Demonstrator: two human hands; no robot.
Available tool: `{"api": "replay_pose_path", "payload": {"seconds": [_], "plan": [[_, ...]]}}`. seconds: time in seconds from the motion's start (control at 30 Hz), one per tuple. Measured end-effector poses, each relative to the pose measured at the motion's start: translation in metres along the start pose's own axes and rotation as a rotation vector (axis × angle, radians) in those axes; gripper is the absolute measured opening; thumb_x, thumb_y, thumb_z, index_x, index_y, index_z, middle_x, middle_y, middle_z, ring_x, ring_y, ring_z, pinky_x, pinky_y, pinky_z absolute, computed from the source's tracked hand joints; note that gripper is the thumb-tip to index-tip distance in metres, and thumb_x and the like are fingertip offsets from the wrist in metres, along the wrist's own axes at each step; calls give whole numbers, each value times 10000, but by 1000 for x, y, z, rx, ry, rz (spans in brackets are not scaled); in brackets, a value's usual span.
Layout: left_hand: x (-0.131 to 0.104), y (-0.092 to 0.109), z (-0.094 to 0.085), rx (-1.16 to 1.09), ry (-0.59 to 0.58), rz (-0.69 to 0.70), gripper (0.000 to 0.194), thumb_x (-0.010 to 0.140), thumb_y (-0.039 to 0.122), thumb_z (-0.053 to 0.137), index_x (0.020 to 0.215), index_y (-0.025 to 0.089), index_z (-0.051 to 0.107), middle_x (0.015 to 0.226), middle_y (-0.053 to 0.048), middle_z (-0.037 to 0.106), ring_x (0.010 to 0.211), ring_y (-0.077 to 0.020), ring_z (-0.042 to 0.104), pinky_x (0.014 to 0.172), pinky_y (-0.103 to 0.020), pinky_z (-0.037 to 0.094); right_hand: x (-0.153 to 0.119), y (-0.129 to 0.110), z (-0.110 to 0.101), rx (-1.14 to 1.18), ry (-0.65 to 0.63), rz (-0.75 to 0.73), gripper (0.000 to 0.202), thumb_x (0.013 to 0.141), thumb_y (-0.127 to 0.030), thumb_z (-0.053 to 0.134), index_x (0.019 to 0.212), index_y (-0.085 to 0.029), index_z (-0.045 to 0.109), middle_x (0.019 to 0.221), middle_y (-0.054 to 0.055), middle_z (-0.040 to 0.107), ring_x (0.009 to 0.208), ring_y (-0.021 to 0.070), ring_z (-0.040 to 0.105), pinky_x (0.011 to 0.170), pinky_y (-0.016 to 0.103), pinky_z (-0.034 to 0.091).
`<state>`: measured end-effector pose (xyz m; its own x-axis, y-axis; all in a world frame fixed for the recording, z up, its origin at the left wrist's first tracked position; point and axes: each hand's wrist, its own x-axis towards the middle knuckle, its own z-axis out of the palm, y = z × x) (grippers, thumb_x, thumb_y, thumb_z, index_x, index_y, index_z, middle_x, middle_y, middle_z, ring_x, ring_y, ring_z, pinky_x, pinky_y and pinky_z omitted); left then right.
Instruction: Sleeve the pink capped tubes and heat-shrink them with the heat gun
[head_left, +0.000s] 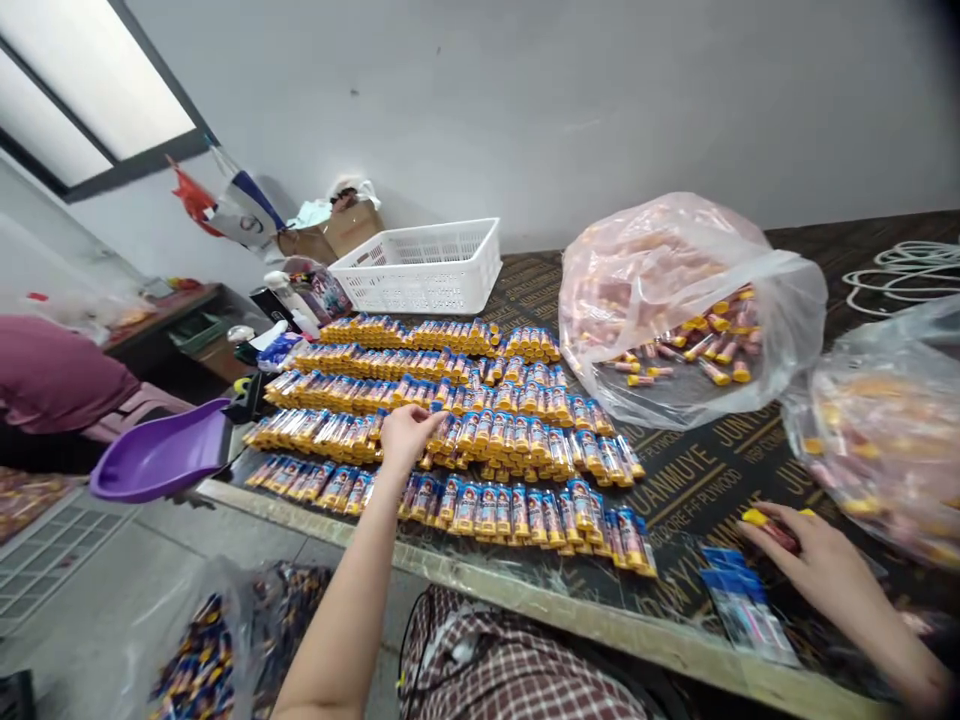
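Observation:
My left hand (pixel 405 435) reaches over rows of small packaged tubes (pixel 514 432) with blue tops and yellow bottoms. Its fingers pinch at the blue top of one pack in a middle row; the hand partly hides what they grip. On the right, my right hand (pixel 814 560) is closed around small yellow-capped tubes (pixel 780 532); its fingers cover part of them. Flat, clear packets with blue tops (pixel 746 600) lie on the table just left of that hand. Behind it sits a clear bag of yellow-capped tubes (pixel 892 440).
A large open plastic bag (pixel 675 300) spills pink tubes with yellow caps. At the back stands a white basket (pixel 420 268). A purple dustpan (pixel 169 450) juts out at the table's left end. Bags of packs (pixel 199 655) stand on the floor. Another person's sleeve (pixel 60 375) shows left.

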<state>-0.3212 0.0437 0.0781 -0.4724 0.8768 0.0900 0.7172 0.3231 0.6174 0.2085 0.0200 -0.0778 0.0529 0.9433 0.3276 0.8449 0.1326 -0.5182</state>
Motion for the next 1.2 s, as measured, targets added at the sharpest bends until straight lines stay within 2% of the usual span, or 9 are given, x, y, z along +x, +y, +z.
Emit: {"api": "replay_pose_path", "payload": {"seconds": [0.17, 0.37, 0.47, 0.53, 0.63, 0.73, 0.83, 0.97, 1.2], "plan": [[30, -27, -10, 397, -95, -31, 428, 679, 583, 605, 632, 161, 663, 714, -139, 690, 724, -254, 616, 599, -280, 352, 0, -18, 9, -15, -75, -2, 626, 612, -796, 466, 866, -252, 644, 764, 113, 638, 726, 326, 605, 701, 482, 465], [-3, 16, 3, 248, 82, 111, 472, 814, 540, 455, 899, 146, 700, 759, -84, 688, 738, -211, 597, 626, -254, 353, -1, -47, -15, 76, -159, 115, 537, 766, -624, 392, 848, -171, 670, 813, 146, 660, 752, 279, 602, 697, 407, 447], [-52, 61, 43, -173, -41, 269, 362, 794, 489, 517, 848, 177, 692, 695, -27, 664, 649, -164, 576, 618, -234, 380, 1, -50, -21, 4, -159, 189, 453, 771, -561, 444, 774, -167, 668, 761, 125, 658, 718, 245, 591, 685, 361, 430], [-98, 95, 78, -360, -350, 379, 235, 778, 378, 560, 783, 184, 693, 727, -41, 683, 670, -174, 593, 641, -245, 405, 1, -48, -23, -23, -164, 222, 393, 778, -523, 480, 686, -177, 643, 669, 84, 635, 651, 208, 569, 653, 324, 415], [-165, 136, 134, -364, -755, 595, 118, 743, 229, 583, 753, 199, 696, 782, -78, 696, 732, -209, 615, 709, -285, 420, 0, -51, -28, -16, -135, 233, 348, 794, -487, 502, 659, -182, 602, 673, 58, 617, 680, 189, 557, 672, 304, 407], [-203, 156, 180, -251, -812, 651, 21, 678, 185, 643, 690, 188, 659, 766, -122, 668, 765, -261, 621, 731, -336, 430, -5, -62, -40, 45, -86, 223, 328, 853, -466, 433, 788, -181, 581, 755, 46, 620, 735, 183, 565, 704, 303, 419], [-211, 157, 207, -138, -764, 661, 85, 627, 158, 692, 655, 175, 613, 761, -160, 651, 764, -308, 629, 735, -383, 437, -16, -71, -55, 127, -48, 215, 332, 888, -469, 380, 894, -181, 545, 794, 31, 620, 721, 163, 576, 690, 286, 443], [-208, 154, 215, -51, -749, 742, 59, 667, 129, 627, 684, 178, 599, 774, -160, 658, 769, -309, 635, 725, -380, 438, -33, -71, -71, 256, 79, 237, 295, 808, -454, 549, 896, -174, 568, 860, 43, 618, 762, 168, 566, 720, 298, 448], [-210, 163, 205, 196, -759, 763, 101, 732, 158, 533, 803, 183, 601, 767, -91, 664, 775, -256, 629, 681, -317, 429, -46, -68, -75, 613, 265, 434, 389, 558, -367, 779, 828, -165, 585, 731, 8, 601, 572, 111, 485, 566, 260, 439]]}}
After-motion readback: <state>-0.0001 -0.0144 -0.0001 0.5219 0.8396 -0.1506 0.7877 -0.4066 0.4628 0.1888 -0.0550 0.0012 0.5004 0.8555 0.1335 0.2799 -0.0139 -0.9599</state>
